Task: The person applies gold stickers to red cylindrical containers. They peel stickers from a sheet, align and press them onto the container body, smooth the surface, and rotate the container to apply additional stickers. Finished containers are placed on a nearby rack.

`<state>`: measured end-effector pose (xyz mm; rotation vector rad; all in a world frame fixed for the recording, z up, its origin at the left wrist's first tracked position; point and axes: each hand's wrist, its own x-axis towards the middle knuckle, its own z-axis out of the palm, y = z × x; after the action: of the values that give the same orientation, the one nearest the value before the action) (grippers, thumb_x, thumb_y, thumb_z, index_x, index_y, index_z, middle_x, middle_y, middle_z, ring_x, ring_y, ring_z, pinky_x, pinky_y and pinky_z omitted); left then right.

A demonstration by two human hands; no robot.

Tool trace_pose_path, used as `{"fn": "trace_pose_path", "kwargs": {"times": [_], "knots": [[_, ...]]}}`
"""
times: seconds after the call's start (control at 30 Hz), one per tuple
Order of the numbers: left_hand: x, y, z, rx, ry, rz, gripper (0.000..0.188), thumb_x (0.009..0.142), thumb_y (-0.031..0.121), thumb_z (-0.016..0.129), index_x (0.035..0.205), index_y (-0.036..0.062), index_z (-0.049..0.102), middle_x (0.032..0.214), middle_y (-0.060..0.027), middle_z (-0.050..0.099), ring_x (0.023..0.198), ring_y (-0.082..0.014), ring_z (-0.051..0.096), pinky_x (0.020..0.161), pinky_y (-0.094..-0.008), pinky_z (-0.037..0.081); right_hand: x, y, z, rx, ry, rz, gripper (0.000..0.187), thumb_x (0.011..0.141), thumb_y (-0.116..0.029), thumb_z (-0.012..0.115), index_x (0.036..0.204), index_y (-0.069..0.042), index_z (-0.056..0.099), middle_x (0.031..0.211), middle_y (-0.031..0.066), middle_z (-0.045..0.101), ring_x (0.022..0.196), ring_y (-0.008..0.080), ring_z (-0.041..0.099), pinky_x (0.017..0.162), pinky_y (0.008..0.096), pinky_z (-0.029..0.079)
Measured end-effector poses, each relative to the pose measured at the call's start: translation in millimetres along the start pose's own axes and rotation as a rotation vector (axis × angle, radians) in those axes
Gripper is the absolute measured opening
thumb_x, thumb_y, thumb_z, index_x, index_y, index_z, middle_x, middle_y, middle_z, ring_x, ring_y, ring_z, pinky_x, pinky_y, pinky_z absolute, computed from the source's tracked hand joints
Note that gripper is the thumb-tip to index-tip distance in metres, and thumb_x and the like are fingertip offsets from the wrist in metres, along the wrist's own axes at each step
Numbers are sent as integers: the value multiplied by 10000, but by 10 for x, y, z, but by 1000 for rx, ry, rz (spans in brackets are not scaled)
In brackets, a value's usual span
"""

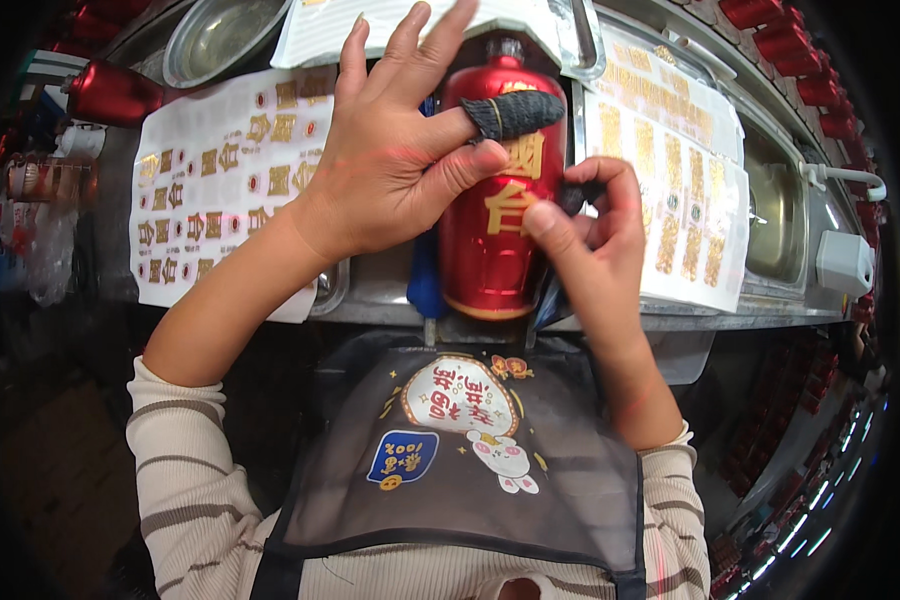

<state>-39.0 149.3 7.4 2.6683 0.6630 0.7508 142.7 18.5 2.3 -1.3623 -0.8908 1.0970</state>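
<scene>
A glossy red bottle with raised gold characters lies neck away from me on a stand at the counter's edge. My left hand reaches across its upper part with fingers spread. The index finger wears a dark knitted finger sleeve and lies over the gold lettering, with the thumb just below it. On the bottle's right side, my right hand is curled, its thumb at the lower gold character. A dark covering shows on its bent index finger. The upper character is partly hidden by my left hand.
Left of the bottle lies a white sheet of gold and red stickers; gold sticker sheets lie on the right. Another red bottle and a metal bowl stand at the far left. A sink is at the right.
</scene>
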Motion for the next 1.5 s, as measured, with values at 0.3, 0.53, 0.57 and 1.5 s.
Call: {"fn": "trace_pose_path", "kwargs": {"times": [0.3,0.53,0.57,1.5], "knots": [[-490,404,144,-3,63,22,398,950,472,534,1042,151,750,1585,-262,214,1435,-499,221,1091,-692,21,204,-83,-500,118,20,-55,346,884,-77,610,1205,35,548,985,102,669,827,158,654,780,314,540],[-884,566,217,-555,380,-435,386,955,256,614,1279,45,623,1415,-236,443,1274,-285,470,1039,-424,320,293,-504,197,-978,-283,-1174,307,696,24,718,988,-71,703,855,61,633,817,234,627,737,371,500],[-912,571,261,-713,452,-520,393,977,208,596,1308,-4,584,1349,-198,534,1206,-212,539,1002,-330,404,200,-520,163,-1059,-351,-1241,304,648,-5,726,942,-83,723,790,52,613,784,263,612,691,398,491],[-101,959,402,-705,229,-846,526,886,111,706,1322,-38,454,1222,-141,602,1093,-175,592,956,-313,469,-145,-41,-1850,-84,431,-125,168,862,5,651,1027,4,686,948,33,681,854,81,613,814,232,491]]}}
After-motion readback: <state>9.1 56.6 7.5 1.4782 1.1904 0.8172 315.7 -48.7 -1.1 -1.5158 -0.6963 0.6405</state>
